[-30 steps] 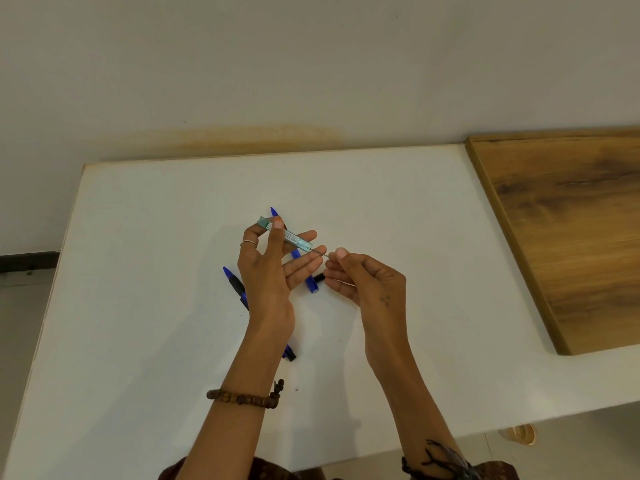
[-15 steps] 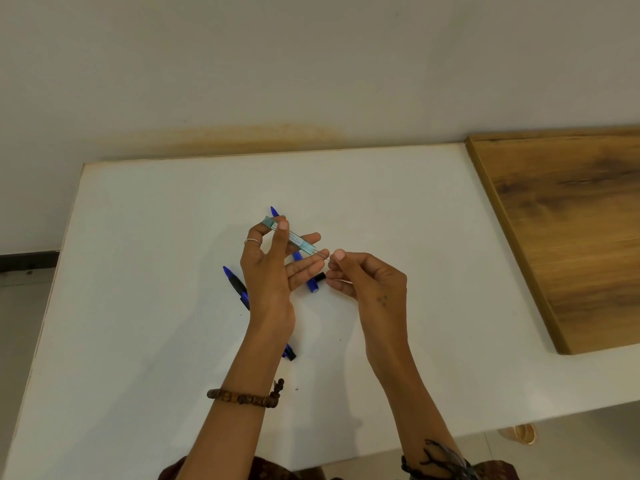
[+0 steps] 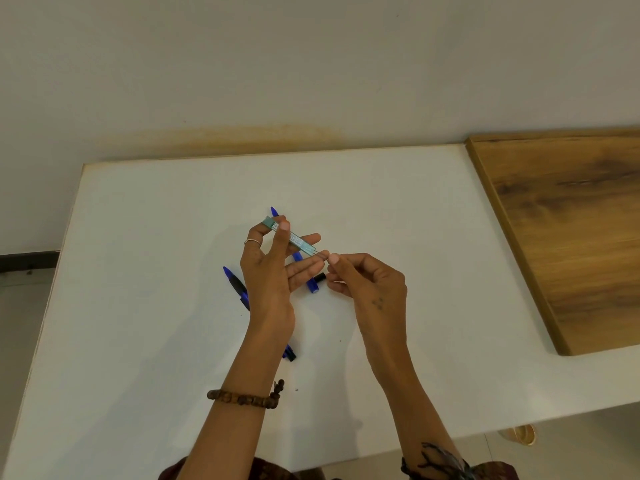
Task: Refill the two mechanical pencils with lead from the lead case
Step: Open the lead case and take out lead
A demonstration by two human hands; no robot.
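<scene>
My left hand [image 3: 273, 271] holds a slim teal lead case [image 3: 291, 237] between thumb and fingers, tilted with its open end pointing right and down. My right hand [image 3: 367, 285] pinches its thumb and forefinger together right at that open end, on a thin lead too fine to make out well. Two blue mechanical pencils lie on the white table [image 3: 138, 271]. One pencil [image 3: 236, 285] lies left of my left wrist, mostly hidden by it. The other pencil [image 3: 311, 284] lies under my left fingers, with a small black cap [image 3: 319, 277] beside it.
A wooden board [image 3: 571, 237] lies on the table's right side. The table meets the wall at the back, and its left edge drops to the floor. A small round object [image 3: 523, 435] sits on the floor below the front right edge.
My right hand has moved up and left, bringing its pinched fingertips to the open end of the lead case. My left hand has kept the case nearly still.
</scene>
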